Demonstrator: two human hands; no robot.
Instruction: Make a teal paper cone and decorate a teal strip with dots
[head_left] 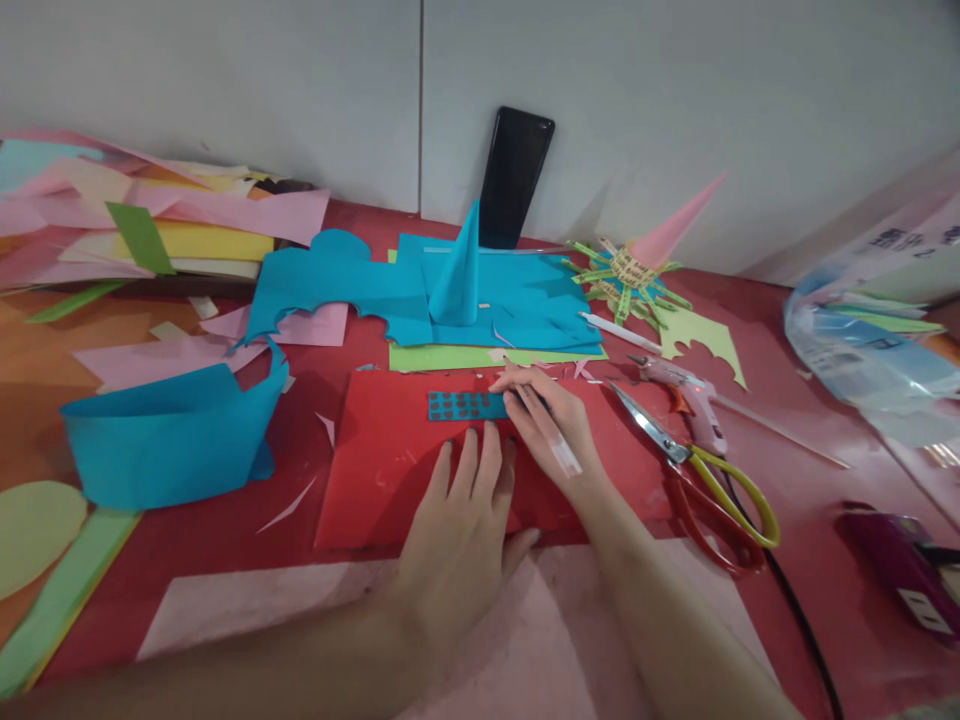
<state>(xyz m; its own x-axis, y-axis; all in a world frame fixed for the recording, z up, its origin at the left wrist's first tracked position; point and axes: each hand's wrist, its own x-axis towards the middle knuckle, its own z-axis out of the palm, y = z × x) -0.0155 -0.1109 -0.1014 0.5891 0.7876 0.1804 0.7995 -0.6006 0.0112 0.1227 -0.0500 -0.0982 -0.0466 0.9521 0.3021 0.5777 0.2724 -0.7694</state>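
A narrow blue paper strip point(465, 405) with rows of small dark drawn shapes lies on a red sheet point(375, 480). My left hand point(461, 500) rests flat on the red sheet, its fingers spread and the tips at the strip's lower edge. In my right hand point(559, 425) is a slim pen point(551, 430), gripped between thumb and fingers over the strip's right end. The pen's tip is hidden by the fingers. Right of this hand lie scissors point(679, 455) with one yellow and one red handle, blades partly apart.
Behind are a blue paper cone point(459, 275), blue sheets point(525, 300) and a black phone point(516, 175) against the wall. A pink glue gun point(694, 395) and a white pencil point(619, 332) lie right. Blue folded paper point(172, 440) and a scrap pile point(202, 220) stand left.
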